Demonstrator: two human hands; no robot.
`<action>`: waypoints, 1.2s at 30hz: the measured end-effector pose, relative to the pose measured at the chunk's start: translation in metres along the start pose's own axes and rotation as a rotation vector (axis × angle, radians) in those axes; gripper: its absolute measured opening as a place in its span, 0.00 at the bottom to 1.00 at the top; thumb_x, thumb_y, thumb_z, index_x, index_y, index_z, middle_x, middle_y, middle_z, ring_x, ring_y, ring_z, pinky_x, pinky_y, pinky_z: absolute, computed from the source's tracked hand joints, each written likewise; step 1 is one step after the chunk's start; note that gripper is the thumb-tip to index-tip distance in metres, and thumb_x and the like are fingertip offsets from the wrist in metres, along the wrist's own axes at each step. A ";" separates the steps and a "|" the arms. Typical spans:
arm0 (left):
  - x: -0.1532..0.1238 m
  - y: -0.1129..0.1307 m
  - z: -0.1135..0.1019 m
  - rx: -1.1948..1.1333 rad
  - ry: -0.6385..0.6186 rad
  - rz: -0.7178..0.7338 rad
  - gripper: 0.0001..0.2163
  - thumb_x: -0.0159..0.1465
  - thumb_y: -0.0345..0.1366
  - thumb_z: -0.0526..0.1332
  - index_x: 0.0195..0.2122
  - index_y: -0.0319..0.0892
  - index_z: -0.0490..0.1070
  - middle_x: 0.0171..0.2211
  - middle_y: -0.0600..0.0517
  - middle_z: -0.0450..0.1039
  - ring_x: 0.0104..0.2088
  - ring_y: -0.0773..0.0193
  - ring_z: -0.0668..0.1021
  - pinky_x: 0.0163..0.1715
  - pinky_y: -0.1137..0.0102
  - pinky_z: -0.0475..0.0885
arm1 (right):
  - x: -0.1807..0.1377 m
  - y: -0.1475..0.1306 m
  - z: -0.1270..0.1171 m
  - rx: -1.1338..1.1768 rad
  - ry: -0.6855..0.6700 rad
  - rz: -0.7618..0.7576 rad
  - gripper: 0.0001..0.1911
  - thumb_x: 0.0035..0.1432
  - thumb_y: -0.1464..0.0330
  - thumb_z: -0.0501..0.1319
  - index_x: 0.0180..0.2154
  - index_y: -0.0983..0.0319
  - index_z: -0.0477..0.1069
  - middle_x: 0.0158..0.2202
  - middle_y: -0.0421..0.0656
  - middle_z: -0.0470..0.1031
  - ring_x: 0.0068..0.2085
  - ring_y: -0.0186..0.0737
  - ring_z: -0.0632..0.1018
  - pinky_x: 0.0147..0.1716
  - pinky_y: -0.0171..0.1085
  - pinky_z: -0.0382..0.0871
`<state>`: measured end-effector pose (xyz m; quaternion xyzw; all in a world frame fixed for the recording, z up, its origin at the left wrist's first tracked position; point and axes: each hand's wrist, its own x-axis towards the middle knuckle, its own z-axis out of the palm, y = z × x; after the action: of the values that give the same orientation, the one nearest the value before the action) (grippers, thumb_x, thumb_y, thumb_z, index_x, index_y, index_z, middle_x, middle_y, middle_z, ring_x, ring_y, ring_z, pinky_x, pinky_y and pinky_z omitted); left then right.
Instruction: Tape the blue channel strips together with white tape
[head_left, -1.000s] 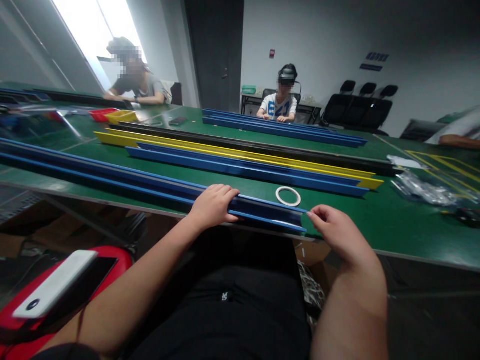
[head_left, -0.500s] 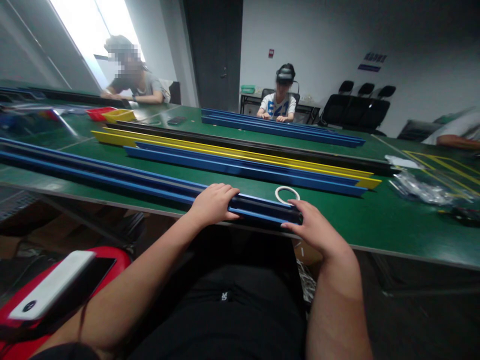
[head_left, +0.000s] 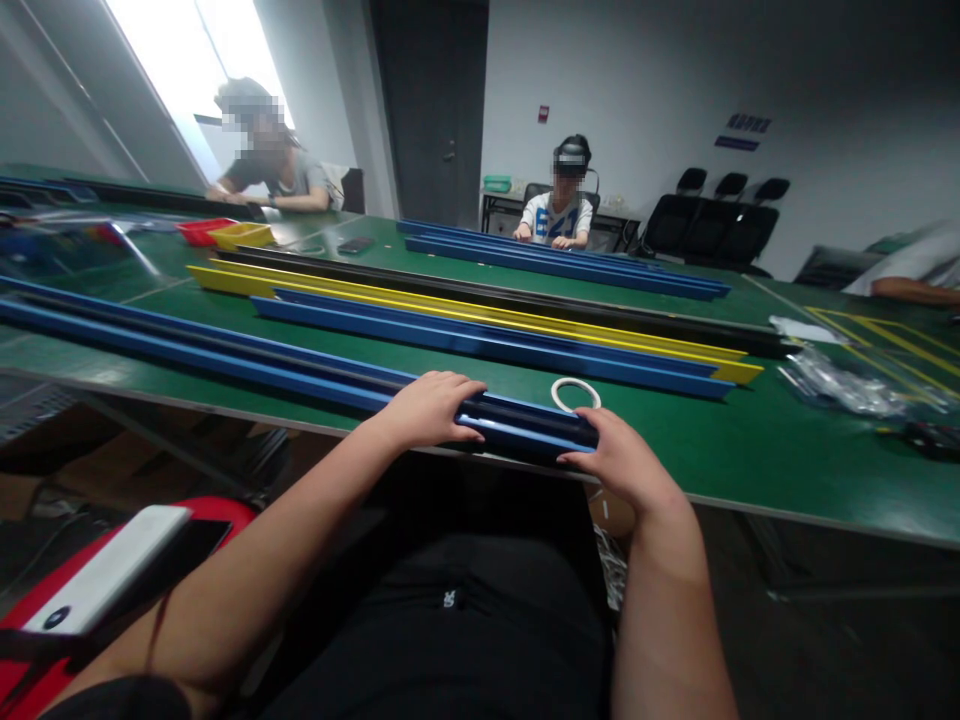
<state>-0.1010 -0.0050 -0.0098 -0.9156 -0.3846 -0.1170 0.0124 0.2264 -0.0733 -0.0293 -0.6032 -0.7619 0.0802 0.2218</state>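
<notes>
A long blue channel rail point(head_left: 225, 355) with a black strip inside lies along the near edge of the green table point(head_left: 750, 450). My left hand point(head_left: 431, 408) is wrapped over the rail a little back from its right end, fingers curled round it. My right hand point(head_left: 619, 460) grips the rail's right end, thumb in front and fingers over the top. A white tape ring point(head_left: 575, 394) lies flat on the table just behind the rail's end, close to my right hand.
More blue, yellow point(head_left: 465, 312) and black rails lie further back. Clear plastic bags point(head_left: 847, 385) sit at right. Red and yellow bins point(head_left: 225, 233) stand far left. Two people sit across the table; another person's arm shows at far right. A white device on a red bag point(head_left: 105, 575) lies lower left.
My right hand moved left from beside the rail's end and closed on that end. The left hand kept its hold on the rail.
</notes>
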 end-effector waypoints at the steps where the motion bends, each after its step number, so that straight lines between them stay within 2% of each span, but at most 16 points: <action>1: 0.000 -0.001 -0.001 -0.013 -0.004 0.009 0.38 0.54 0.59 0.65 0.62 0.48 0.62 0.56 0.47 0.72 0.55 0.52 0.73 0.55 0.62 0.64 | -0.001 -0.001 -0.001 0.006 -0.003 -0.002 0.38 0.44 0.55 0.73 0.56 0.61 0.70 0.52 0.50 0.75 0.51 0.49 0.76 0.54 0.46 0.69; 6: -0.010 -0.013 -0.008 -0.030 -0.014 -0.011 0.40 0.51 0.56 0.69 0.64 0.50 0.60 0.58 0.47 0.71 0.57 0.51 0.73 0.55 0.63 0.65 | -0.005 -0.006 -0.004 0.025 0.000 -0.026 0.38 0.45 0.56 0.73 0.56 0.61 0.70 0.53 0.51 0.74 0.53 0.51 0.75 0.56 0.48 0.67; 11: -0.031 -0.051 -0.022 0.026 -0.047 -0.097 0.40 0.50 0.59 0.68 0.62 0.50 0.63 0.57 0.47 0.71 0.57 0.50 0.72 0.56 0.62 0.64 | -0.007 -0.001 -0.013 -0.007 0.000 -0.022 0.38 0.44 0.55 0.73 0.56 0.60 0.70 0.53 0.50 0.74 0.53 0.51 0.75 0.54 0.47 0.68; 15: -0.041 -0.066 -0.028 0.046 -0.044 -0.138 0.37 0.49 0.62 0.66 0.57 0.47 0.69 0.50 0.47 0.76 0.51 0.50 0.76 0.51 0.63 0.67 | -0.013 0.011 -0.027 -0.109 -0.036 0.022 0.37 0.44 0.54 0.72 0.54 0.60 0.71 0.52 0.50 0.75 0.52 0.53 0.75 0.53 0.48 0.67; 18: -0.036 -0.052 -0.021 0.055 0.026 -0.110 0.36 0.49 0.63 0.66 0.54 0.46 0.70 0.47 0.47 0.77 0.49 0.51 0.77 0.49 0.63 0.67 | -0.022 0.017 -0.038 -0.260 -0.040 0.122 0.34 0.43 0.56 0.72 0.53 0.58 0.72 0.50 0.49 0.76 0.52 0.56 0.75 0.53 0.52 0.64; 20: -0.028 -0.035 -0.012 0.061 0.063 -0.088 0.35 0.49 0.63 0.66 0.53 0.46 0.70 0.46 0.47 0.77 0.49 0.51 0.76 0.50 0.62 0.67 | -0.026 0.016 -0.041 -0.341 -0.025 0.207 0.32 0.44 0.55 0.71 0.51 0.57 0.72 0.49 0.49 0.77 0.52 0.58 0.74 0.53 0.56 0.61; 22: -0.017 -0.016 -0.004 0.060 0.087 -0.069 0.35 0.50 0.62 0.67 0.53 0.46 0.70 0.46 0.47 0.77 0.50 0.51 0.76 0.50 0.61 0.66 | -0.027 0.009 -0.039 -0.361 -0.015 0.227 0.31 0.46 0.53 0.70 0.51 0.57 0.72 0.49 0.49 0.76 0.52 0.59 0.74 0.53 0.58 0.59; 24: -0.005 0.003 0.003 0.053 0.102 -0.052 0.34 0.49 0.61 0.68 0.52 0.46 0.69 0.46 0.47 0.77 0.49 0.50 0.76 0.49 0.61 0.66 | -0.022 -0.003 -0.032 -0.339 -0.017 0.172 0.31 0.48 0.52 0.69 0.52 0.56 0.70 0.51 0.49 0.75 0.53 0.58 0.73 0.55 0.57 0.57; 30: 0.030 0.057 0.016 0.018 0.088 -0.014 0.34 0.50 0.66 0.63 0.48 0.44 0.71 0.42 0.44 0.77 0.46 0.48 0.77 0.45 0.59 0.67 | 0.001 -0.038 0.002 -0.294 -0.051 -0.011 0.34 0.49 0.57 0.70 0.57 0.56 0.66 0.54 0.49 0.73 0.54 0.54 0.73 0.56 0.53 0.57; 33: 0.035 0.062 0.015 -0.006 0.040 0.022 0.34 0.52 0.65 0.63 0.51 0.45 0.70 0.44 0.45 0.77 0.46 0.49 0.77 0.45 0.60 0.68 | 0.004 -0.040 0.006 -0.268 -0.045 -0.054 0.35 0.47 0.55 0.72 0.55 0.57 0.67 0.52 0.49 0.75 0.53 0.53 0.74 0.54 0.49 0.61; 36: 0.026 0.043 0.008 -0.020 0.019 0.047 0.35 0.51 0.61 0.66 0.56 0.48 0.67 0.48 0.46 0.76 0.49 0.50 0.77 0.47 0.61 0.68 | 0.001 -0.031 -0.001 -0.248 -0.032 -0.084 0.36 0.45 0.54 0.73 0.55 0.57 0.68 0.51 0.49 0.75 0.53 0.52 0.74 0.53 0.46 0.63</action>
<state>-0.0515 -0.0162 -0.0092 -0.9233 -0.3617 -0.1290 0.0096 0.1988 -0.0805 -0.0162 -0.5924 -0.7938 -0.0145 0.1364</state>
